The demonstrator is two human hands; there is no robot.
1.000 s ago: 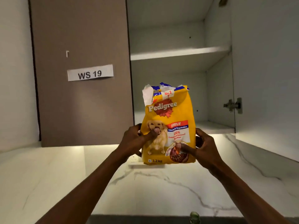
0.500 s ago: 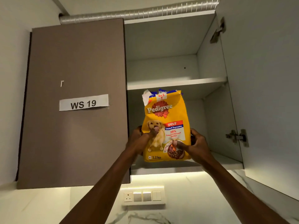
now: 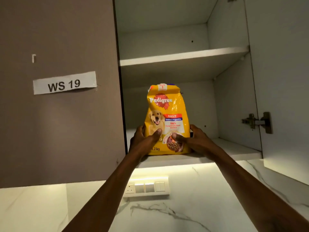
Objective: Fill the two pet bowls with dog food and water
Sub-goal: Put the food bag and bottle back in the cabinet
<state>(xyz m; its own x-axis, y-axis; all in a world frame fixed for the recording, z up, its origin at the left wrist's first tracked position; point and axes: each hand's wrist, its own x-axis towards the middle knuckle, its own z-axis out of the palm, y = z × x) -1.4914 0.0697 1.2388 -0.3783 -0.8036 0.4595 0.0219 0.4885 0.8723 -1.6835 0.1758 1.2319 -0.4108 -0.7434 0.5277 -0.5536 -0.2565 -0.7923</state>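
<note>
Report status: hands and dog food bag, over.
Left hand, right hand: both grip dog food bag low on its sides. Bag upright on bottom shelf. Cabinet door open, right.

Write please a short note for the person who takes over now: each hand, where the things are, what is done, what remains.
Left hand: grips the lower left side of the dog food bag, thumb on its front.
Right hand: grips the lower right side, thumb on the front.
Bag: upright at the front of the lower shelf in the open cabinet; a second ago it was held over the counter.
Done: bag lifted to the shelf. Bowls are not in view, so their filling cannot be confirmed.
Left: probably let go, close the cabinet door, check the bowls.
</note>
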